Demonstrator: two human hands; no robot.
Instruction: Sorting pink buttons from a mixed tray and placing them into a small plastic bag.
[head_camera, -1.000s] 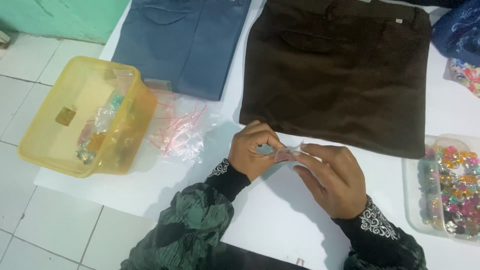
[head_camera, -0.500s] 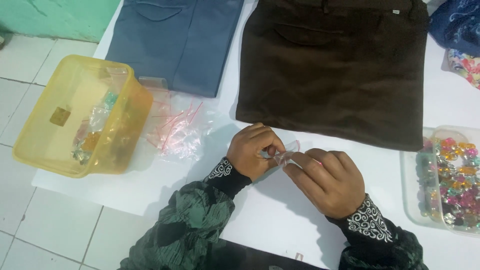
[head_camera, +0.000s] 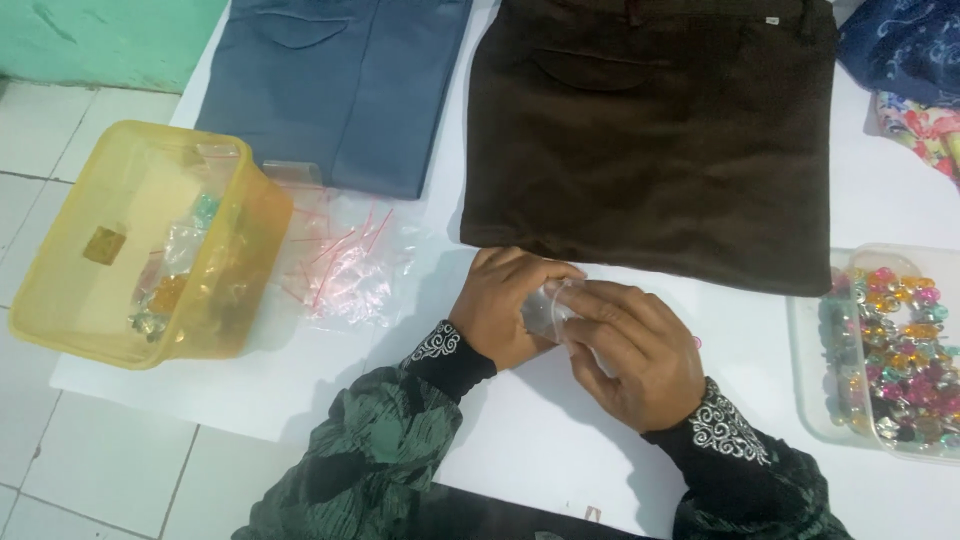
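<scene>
My left hand (head_camera: 502, 305) and my right hand (head_camera: 631, 350) meet over the white table (head_camera: 300, 380), both pinching a small clear plastic bag (head_camera: 543, 309) between their fingertips. What the bag contains is hidden by my fingers. A heap of small clear zip bags with red strips (head_camera: 345, 262) lies just left of my left hand. A clear tray of colourful shiny beads (head_camera: 893, 350) stands to the right of my right hand.
A yellow translucent tub (head_camera: 140, 240) holding filled little bags sits at the table's left edge. Folded blue trousers (head_camera: 345, 85) and dark brown trousers (head_camera: 650, 130) lie at the back. Blue and patterned cloth (head_camera: 915, 70) is at the far right. Tiled floor lies left.
Both hands have stayed together on the small bag, with the fingers shifting slightly on it. The view has drifted a little; nothing else has moved.
</scene>
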